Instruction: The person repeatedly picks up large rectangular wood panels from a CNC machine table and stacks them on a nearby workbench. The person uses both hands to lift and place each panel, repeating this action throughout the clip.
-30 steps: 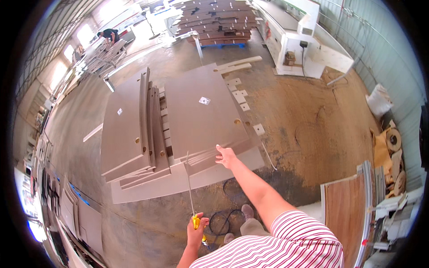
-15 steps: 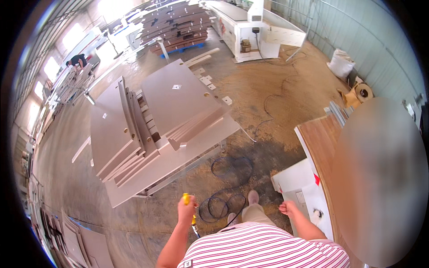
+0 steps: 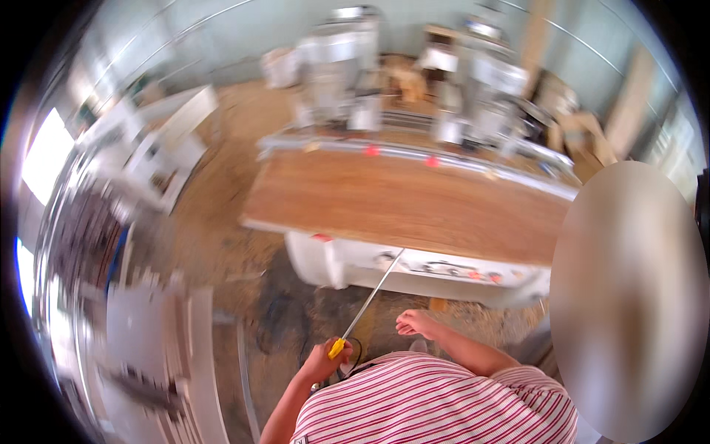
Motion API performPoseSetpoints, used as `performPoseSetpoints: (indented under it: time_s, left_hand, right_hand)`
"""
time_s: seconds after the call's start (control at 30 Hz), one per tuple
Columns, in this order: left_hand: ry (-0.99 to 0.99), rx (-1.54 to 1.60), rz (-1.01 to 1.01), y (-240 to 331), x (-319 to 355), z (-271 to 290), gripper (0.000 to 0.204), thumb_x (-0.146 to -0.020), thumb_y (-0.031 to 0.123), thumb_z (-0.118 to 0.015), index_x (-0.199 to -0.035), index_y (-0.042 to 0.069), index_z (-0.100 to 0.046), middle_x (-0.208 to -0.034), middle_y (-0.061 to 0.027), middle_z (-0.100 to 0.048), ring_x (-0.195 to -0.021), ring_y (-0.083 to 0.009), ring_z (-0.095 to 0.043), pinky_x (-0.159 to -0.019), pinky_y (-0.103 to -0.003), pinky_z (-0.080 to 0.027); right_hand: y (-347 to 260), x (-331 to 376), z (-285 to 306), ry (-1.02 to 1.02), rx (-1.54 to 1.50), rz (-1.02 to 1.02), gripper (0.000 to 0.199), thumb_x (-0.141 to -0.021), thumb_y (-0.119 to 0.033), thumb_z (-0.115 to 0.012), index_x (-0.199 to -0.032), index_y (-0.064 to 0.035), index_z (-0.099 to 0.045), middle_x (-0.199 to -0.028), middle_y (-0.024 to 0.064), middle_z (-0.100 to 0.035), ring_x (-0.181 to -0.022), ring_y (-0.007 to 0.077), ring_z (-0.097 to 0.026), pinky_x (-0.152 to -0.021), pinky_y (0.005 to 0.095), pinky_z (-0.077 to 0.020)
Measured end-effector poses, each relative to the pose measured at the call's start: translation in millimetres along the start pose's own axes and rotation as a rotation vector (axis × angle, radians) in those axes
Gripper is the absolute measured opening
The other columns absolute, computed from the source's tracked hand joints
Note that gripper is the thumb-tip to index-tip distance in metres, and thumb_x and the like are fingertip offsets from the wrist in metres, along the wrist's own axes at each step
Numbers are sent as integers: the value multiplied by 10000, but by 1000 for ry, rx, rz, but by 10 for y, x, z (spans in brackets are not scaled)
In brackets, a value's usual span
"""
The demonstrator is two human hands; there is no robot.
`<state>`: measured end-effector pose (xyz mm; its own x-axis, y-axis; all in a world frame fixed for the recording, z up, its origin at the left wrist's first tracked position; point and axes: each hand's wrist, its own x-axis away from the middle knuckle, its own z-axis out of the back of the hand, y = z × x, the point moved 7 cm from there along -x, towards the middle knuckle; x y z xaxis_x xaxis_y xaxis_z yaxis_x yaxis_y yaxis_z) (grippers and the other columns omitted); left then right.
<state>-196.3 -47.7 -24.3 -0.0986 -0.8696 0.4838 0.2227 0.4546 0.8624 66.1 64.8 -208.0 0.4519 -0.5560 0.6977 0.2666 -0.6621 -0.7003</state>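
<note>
My left hand (image 3: 324,361) is closed around the yellow handle of an air blow gun (image 3: 338,348). Its long, thin metal tube slants away from me to the right, the tip overlapping the front edge of a brown wood-grain board (image 3: 414,196). That board lies flat on a white machine (image 3: 347,260) with a panel of controls on its front. My right hand (image 3: 418,323) hangs in front of the machine, fingers loosely curled in, with nothing visible in them. Motion blurs much of the view.
Two upright metal machine heads, one at the left (image 3: 336,74) and one at the right (image 3: 484,81), stand behind the board. Stacked grey-brown panels (image 3: 196,355) are at the near left. Sawdust covers the floor (image 3: 222,140). Cardboard (image 3: 580,140) lies at the far right.
My view has swung right, from the stacked panels to the machine with the wood-grain board. The blow gun's tube now points toward that board, still in my left hand. My right hand stays low.
</note>
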Motion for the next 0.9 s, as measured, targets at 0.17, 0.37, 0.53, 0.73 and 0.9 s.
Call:
performPoseSetpoints:
  time_s: [0.17,0.37,0.53,0.73,0.9]
  left_hand:
    - [-455,-225,-118,1206,-620,-1547,168,-913,170,-645,-982,18,-628,-755,-24,-636,-716,-78,-577,-685,-252,-475]
    - [-927,-557,-79,1552,-713,-2924,184,-883,153,-655,-986,7,-611,-796,-43,-646,-747,-96,-569,-719,-262,-478]
    - [-1291,-738,-6,1441,-865,-3627,229,-856,175,-687,-986,7,-602,-855,-65,-660,-774,-98,-567,-735,-267,-478]
    - [-1626,-961,-425,1586,-574,-4168,184,-888,190,-687,-947,28,-622,-750,-10,-638,-666,-129,-587,-640,-277,-484]
    - [-1546,-929,-172,1283,-723,-4447,134,-909,156,-658,-922,29,-616,-778,-26,-636,-693,-91,-576,-652,-259,-482]
  right_hand:
    - [732,515,1346,279,-55,98,235,-922,-262,-566,-839,-55,-642,-723,72,-672,-628,172,-667,-524,329,-513]
    - [886,1360,1956,650,-348,149,247,-871,-256,-567,-836,-27,-652,-689,63,-665,-606,151,-650,-576,310,-519]
    - [1484,1873,1894,891,-551,116,226,-877,-231,-555,-850,-27,-649,-681,62,-654,-631,170,-650,-576,329,-511]
    - [2641,2464,1192,1222,-821,-91,233,-876,-252,-597,-894,-35,-679,-695,69,-660,-655,162,-647,-572,312,-519]
    - [3654,2805,300,1478,-1271,-156,217,-839,-229,-616,-876,-27,-685,-720,107,-680,-544,191,-649,-533,325,-538]
